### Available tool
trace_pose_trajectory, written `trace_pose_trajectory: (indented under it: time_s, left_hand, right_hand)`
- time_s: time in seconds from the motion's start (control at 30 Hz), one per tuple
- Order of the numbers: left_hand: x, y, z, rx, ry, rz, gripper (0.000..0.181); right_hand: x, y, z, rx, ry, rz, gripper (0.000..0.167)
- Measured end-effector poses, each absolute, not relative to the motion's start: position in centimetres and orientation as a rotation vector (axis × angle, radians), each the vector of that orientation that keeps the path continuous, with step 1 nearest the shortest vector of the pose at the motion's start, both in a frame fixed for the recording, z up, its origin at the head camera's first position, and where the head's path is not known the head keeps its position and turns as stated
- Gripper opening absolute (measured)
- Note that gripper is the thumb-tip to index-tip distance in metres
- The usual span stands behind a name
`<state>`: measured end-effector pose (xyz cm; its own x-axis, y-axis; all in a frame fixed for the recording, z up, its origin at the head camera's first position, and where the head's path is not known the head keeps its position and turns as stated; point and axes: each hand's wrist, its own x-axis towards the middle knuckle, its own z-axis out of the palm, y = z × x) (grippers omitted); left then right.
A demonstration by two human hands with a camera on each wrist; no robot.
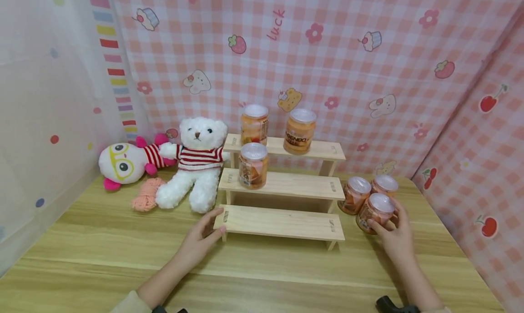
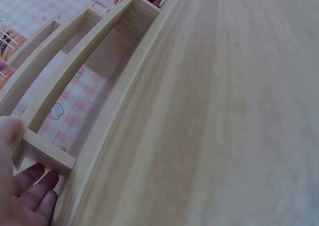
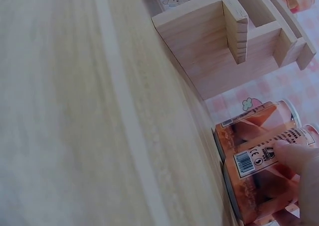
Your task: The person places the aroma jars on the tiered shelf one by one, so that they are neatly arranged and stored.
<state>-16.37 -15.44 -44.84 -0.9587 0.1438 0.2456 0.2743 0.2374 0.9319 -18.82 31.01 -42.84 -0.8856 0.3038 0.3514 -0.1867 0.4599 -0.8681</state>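
Observation:
At the right of the head view, my right hand (image 1: 395, 233) grips the front jar (image 1: 371, 215) of three clear-lidded jars with orange contents. Its thumb presses the label in the right wrist view, and the jar stands on the table. My left hand (image 1: 200, 238) holds the left end of the lowest step of a three-tier wooden display stand (image 1: 278, 221), thumb at the front corner. Two jars, one on the left (image 1: 254, 126) and one on the right (image 1: 300, 133), stand on the top step. Another jar (image 1: 253, 167) sits at the left of the middle step.
Behind the gripped jar are a left jar (image 1: 354, 198) and a right jar (image 1: 385, 185). Left of the stand sits a white teddy bear (image 1: 196, 163), beside a plush toy (image 1: 123, 163) and a pink yarn bundle (image 1: 147, 194). Checked cloth (image 1: 348, 76) hangs behind the table.

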Motion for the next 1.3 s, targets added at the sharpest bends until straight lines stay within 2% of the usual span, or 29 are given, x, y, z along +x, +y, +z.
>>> trace_pose_trajectory:
  time_s: [0.3, 0.93, 1.3]
  left_hand:
    - [-16.4, -15.5, -44.8, -0.411, -2.382, -1.834, 0.048]
    - [-16.4, -15.5, -44.8, -0.402, -2.381, -1.842, 0.048]
    - [-16.4, -15.5, -44.8, -0.403, -2.377, -1.845, 0.048]
  right_hand:
    - [-18.6, 30.8, -42.1, -0.223, -2.269, 1.408, 0.08]
    - [-17.2, 29.7, -38.3, -0.281, -2.224, 1.319, 0.082]
    - [-16.6, 28.0, -36.3, -0.157, -2.186, 1.327, 0.081]
